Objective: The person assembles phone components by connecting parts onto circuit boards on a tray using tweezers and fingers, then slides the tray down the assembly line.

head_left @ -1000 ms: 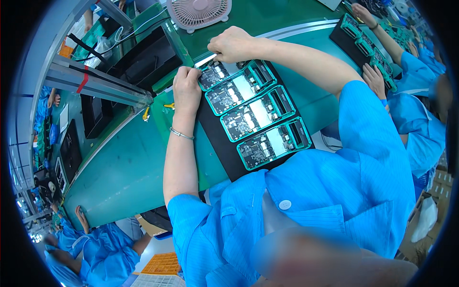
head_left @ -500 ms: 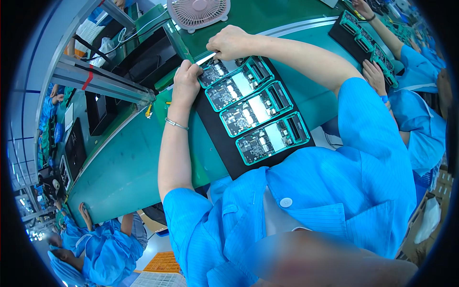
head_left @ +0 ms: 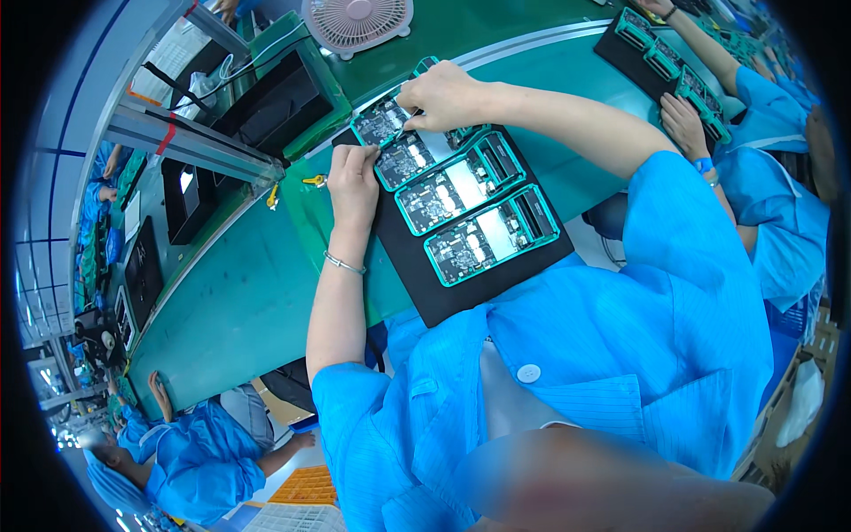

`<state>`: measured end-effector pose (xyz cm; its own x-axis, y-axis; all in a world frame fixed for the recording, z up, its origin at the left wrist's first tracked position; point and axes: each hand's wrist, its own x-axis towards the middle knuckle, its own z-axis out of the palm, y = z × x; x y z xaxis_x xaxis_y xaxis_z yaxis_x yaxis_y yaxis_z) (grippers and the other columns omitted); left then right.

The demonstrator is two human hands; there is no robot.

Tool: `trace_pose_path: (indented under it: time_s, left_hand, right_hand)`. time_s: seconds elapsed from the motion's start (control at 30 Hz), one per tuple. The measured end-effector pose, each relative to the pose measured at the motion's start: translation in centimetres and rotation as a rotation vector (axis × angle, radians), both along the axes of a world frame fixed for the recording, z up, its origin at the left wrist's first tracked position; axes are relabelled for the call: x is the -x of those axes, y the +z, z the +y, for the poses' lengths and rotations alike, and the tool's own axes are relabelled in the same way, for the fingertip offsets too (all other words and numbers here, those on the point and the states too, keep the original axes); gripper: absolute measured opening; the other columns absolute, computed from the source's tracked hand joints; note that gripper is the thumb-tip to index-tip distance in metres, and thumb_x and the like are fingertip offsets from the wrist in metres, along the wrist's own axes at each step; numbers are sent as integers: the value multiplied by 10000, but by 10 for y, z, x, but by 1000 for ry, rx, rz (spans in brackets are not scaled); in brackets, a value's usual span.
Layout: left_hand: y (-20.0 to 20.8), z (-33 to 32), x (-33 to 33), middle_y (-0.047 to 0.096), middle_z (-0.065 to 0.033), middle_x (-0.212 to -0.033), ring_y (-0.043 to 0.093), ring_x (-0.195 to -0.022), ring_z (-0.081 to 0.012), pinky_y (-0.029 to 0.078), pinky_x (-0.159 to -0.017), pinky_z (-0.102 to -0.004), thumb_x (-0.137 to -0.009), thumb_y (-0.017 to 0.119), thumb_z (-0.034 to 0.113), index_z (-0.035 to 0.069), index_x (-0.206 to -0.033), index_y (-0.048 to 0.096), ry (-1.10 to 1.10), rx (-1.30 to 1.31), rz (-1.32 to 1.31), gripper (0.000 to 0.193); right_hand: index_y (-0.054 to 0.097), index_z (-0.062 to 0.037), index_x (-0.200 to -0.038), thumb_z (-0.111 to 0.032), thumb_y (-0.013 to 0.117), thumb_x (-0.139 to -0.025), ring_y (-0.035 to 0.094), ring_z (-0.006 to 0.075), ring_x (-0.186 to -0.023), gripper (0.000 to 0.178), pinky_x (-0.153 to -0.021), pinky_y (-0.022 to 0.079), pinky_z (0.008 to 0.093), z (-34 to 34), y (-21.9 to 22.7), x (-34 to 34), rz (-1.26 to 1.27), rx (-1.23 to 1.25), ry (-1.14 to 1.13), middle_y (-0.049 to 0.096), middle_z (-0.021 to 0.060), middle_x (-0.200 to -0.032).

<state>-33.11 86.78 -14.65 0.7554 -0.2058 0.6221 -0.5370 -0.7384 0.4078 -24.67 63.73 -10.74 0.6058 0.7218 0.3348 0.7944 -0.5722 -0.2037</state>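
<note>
Moved: both hands stayed at the far end of the flat black tray [head_left: 417, 266] through the last second; the left hand [head_left: 353, 177] slid a little along the tray's left edge, and the right hand [head_left: 448, 93] kept its place over the top board.
Meaning: the work looked stuck on the first board, with the other three not yet reached.
Left hand: it rested on the tray edge, touching the second teal-framed circuit board [head_left: 409, 160]; the fingers [head_left: 347, 158] were curled shut, and I could not tell if they held anything.
Right hand: its fingers [head_left: 417, 111] were pinched tight on a small thin thing, too small to tell what, right over the top teal-framed circuit board [head_left: 381, 122].
Boards: four lay in a slanted row on the tray, the third teal-framed board [head_left: 456, 182] and the nearest teal-framed board [head_left: 492, 235] both untouched.
Tray place: it lay on the green bench [head_left: 239, 293], just in front of the person's blue coat.
Edges: the black open box in a green holder [head_left: 275, 97] and a silver metal rail [head_left: 195, 146] stood close on the left, and a small yellow bit [head_left: 315, 181] lay just beside the left hand.
Open room: the bench to the left of the left arm was bare green, so that arm had space to swing out.
Tight side: a pink round fan [head_left: 355, 19] stood past the tray, and a co-worker's hand [head_left: 683, 124] worked at another black tray [head_left: 634, 53] near the right elbow.
</note>
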Motion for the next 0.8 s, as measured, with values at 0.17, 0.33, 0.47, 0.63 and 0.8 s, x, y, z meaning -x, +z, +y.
trace_pose_path:
  time_s: [0.17, 0.33, 0.47, 0.63, 0.8]
  left_hand:
    - [1, 1, 3, 590, -109, -847, 638, -757, -292, 518, -654, -391, -825, 729, -27, 30, -880, 664, -6, -44, 8, 102]
    - [-4, 7, 3, 570, -97, -823, 620, -767, -293, 506, -676, -410, -796, 714, -9, 52, -853, 663, 8, -149, 26, 97]
    - [-7, 8, 1, 571, -96, -823, 619, -766, -291, 508, -675, -408, -791, 711, -8, 47, -850, 663, -3, -173, 7, 94]
    - [-11, 8, -2, 573, -96, -822, 621, -762, -291, 510, -672, -404, -791, 712, -9, 43, -846, 664, 6, -191, -8, 90]
    - [-16, 8, -1, 577, -97, -825, 623, -759, -293, 512, -671, -404, -792, 710, -13, 43, -847, 665, 12, -186, -14, 91]
  right_hand:
    - [638, -74, -768, -377, 769, -805, 684, 297, -767, 332, -653, 511, 438, 7, -2, -2, 54, 35, -38, 684, 56, -800]
    - [643, -75, -763, -380, 766, -803, 684, 303, -757, 332, -657, 511, 438, 16, -7, -5, 85, 103, -11, 686, 61, -784]
    - [646, -72, -780, -371, 764, -807, 687, 302, -769, 323, -659, 513, 435, 19, -17, -11, 90, 124, 6, 687, 64, -794]
    - [653, -77, -815, -355, 763, -815, 690, 293, -795, 299, -671, 519, 436, 19, -25, -15, 91, 111, 20, 688, 59, -817]
    - [661, -87, -838, -337, 766, -815, 694, 287, -802, 272, -685, 533, 433, 19, -26, -8, 60, 96, 3, 690, 47, -834]
